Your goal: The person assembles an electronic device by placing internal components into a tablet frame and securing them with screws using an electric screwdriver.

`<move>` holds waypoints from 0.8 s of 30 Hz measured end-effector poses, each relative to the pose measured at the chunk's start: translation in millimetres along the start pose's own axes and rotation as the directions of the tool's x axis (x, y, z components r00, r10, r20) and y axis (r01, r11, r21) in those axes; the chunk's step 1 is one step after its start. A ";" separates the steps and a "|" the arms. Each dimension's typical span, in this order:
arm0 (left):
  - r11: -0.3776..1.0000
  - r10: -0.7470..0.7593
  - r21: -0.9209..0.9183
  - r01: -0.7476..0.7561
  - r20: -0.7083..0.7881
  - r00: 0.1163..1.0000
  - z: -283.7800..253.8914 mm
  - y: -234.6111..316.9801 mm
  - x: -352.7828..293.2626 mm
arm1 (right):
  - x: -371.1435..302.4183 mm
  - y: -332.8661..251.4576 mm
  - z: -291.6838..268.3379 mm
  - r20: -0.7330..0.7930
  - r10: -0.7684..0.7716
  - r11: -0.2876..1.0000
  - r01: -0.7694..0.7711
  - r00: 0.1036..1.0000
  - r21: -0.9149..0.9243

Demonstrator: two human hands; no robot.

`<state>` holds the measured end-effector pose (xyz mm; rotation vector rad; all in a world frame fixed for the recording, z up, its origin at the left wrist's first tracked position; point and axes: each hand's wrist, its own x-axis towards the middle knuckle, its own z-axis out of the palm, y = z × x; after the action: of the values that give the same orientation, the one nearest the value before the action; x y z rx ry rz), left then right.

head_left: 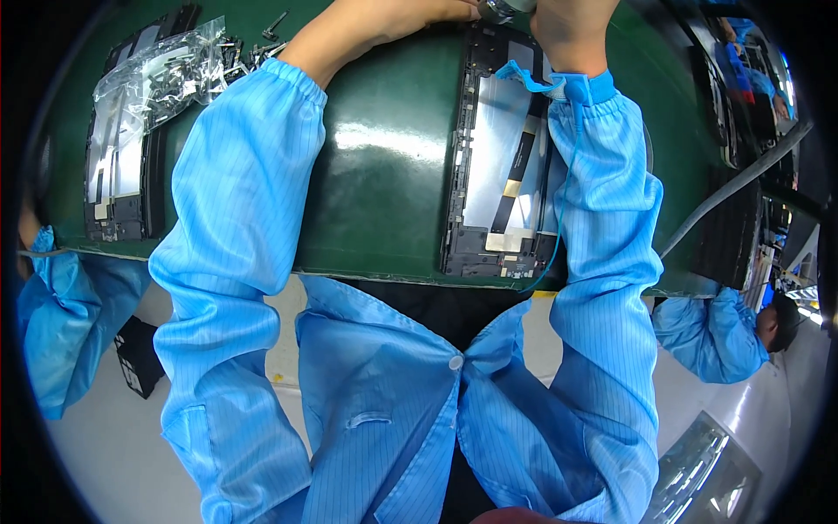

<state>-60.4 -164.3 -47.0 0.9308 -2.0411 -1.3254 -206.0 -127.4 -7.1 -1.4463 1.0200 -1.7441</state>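
A long, flat black device frame (pixel 494 166) with a silvery inner plate and a dark ribbon strip lies in front of me. My left hand (pixel 393 19) reaches over to its far end, fingertips near a shiny grey rounded object (pixel 499 9). The top edge of the view cuts off part of this hand, so its grip is unclear. Above the same end, my right hand (pixel 572 33) is closed beside the grey object, its fingers mostly out of view. A blue wrist strap (pixel 583 89) with a thin cord circles my right wrist.
On the green table (pixel 375 210), a second device frame (pixel 118 175) lies left, under a clear plastic bag (pixel 166 79) of small dark parts. Loose parts (pixel 275 26) spread beside it. A grey cable (pixel 742 175) crosses at right. Blue-sleeved people sit at left (pixel 70 323) and right (pixel 716 336).
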 end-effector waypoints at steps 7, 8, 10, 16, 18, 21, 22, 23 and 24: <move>0.994 0.079 0.073 -0.077 -0.022 0.997 0.9 0.2 4.4 | 3.5 -4.4 -7.3 0.044 -0.012 0.997 0.015 0.999 -0.072; 0.997 0.050 0.053 -0.050 -0.003 0.999 1.7 0.8 6.4 | 3.2 -7.4 -10.4 0.052 0.010 0.999 -0.008 0.999 -0.050; 0.992 0.102 0.073 -0.103 0.022 0.995 7.9 -38.5 19.8 | 2.9 -11.6 -15.8 -0.025 0.006 1.000 -0.006 1.000 0.012; 0.972 0.203 0.150 -0.180 -0.159 0.966 12.9 -17.7 19.9 | -6.4 -72.1 -63.2 -0.269 -0.040 0.999 0.036 0.962 -0.020; 0.948 0.074 0.311 -0.070 -0.001 0.997 15.7 5.4 20.9 | -20.2 -76.5 -94.6 -0.255 -0.099 0.993 0.080 0.962 -0.082; 0.855 0.082 0.509 -0.103 0.063 0.995 23.5 15.3 26.8 | -46.4 -78.8 -118.1 -0.244 -0.124 0.986 0.092 0.962 -0.140; 0.866 0.037 0.493 -0.081 0.098 0.994 24.4 16.7 29.3 | -55.1 -78.5 -120.1 -0.260 -0.100 0.989 0.069 0.960 -0.129; 0.875 -0.007 0.480 -0.060 0.136 0.991 24.3 17.8 32.8 | -60.5 -79.9 -121.2 -0.279 -0.078 0.992 0.047 0.957 -0.117; 0.880 -0.015 0.473 -0.047 0.127 0.992 24.3 17.1 34.6 | -64.3 -80.2 -121.2 -0.294 -0.072 0.995 0.049 0.953 -0.085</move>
<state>-104.3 -172.9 -38.3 1.0491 -2.5331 -0.8986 -313.2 -13.5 20.9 -1.2966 1.2204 -2.0307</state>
